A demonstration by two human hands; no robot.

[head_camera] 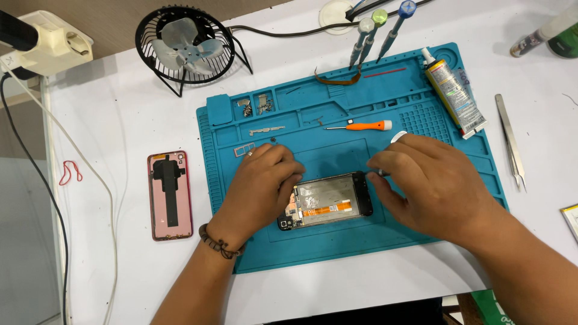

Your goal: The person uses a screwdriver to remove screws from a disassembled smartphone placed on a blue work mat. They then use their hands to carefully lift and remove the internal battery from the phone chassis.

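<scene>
An opened phone (328,201) lies on a blue repair mat (337,241), its inner parts and an orange ribbon cable showing. My left hand (259,186) rests over the phone's left end, fingers curled onto it. My right hand (430,180) sits at the phone's right end, its fingertips pinched on a small tool whose white end (398,137) sticks out behind the hand; the tip is hidden. A bead bracelet (218,242) circles my left wrist.
An orange-handled screwdriver (364,126), small metal parts (256,107) and a glue tube (454,93) lie on the mat. A pink back cover (170,195) lies left of it. A black fan (183,45), three screwdrivers (379,33) and tweezers (510,141) stand around.
</scene>
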